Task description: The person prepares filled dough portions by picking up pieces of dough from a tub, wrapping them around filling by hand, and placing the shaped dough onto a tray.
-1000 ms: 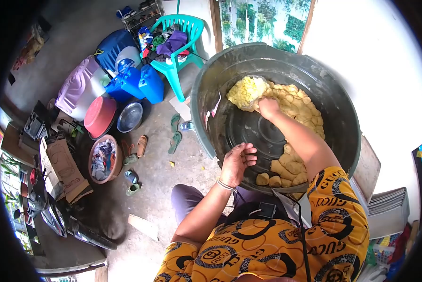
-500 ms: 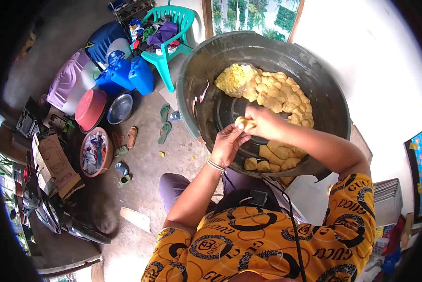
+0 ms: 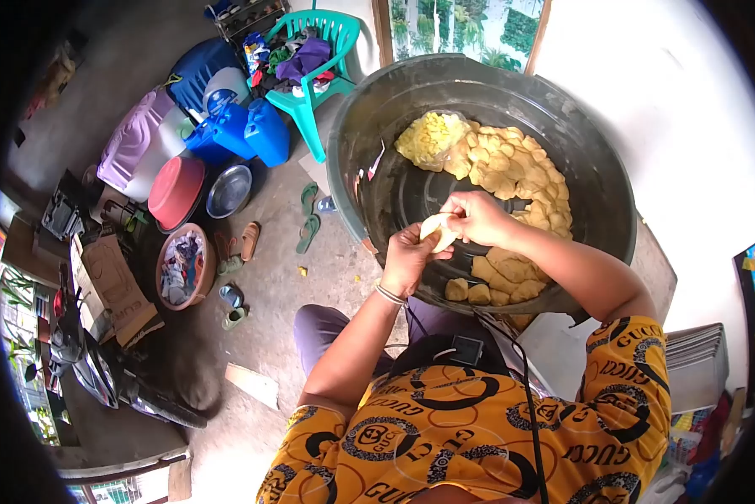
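Observation:
Between my two hands is a flattened piece of yellow dough (image 3: 435,233), held over the near part of a large black tub (image 3: 356,109). My left hand (image 3: 409,254) grips its lower left side, and the fingers of my right hand (image 3: 478,217) pinch its right edge. Inside the tub, many rounded dough pieces (image 3: 512,168) lie packed along the right side. A few separate lumps (image 3: 478,293) sit at the near edge. At the far left of the dough rests a clear plastic bag (image 3: 432,139) with pale yellow bits in it.
Left of the tub, green slippers (image 3: 308,233) and other footwear lie on the concrete floor. Beyond are a basin of cloths (image 3: 182,267), a red basin (image 3: 176,191), blue jugs (image 3: 266,133) and a green chair (image 3: 331,34) piled with clothes. A motorbike (image 3: 100,370) stands at lower left.
The dough piece between my hands has become flatter and wider. My right hand has shifted its pinch to the piece's edge. The whole view has moved slightly.

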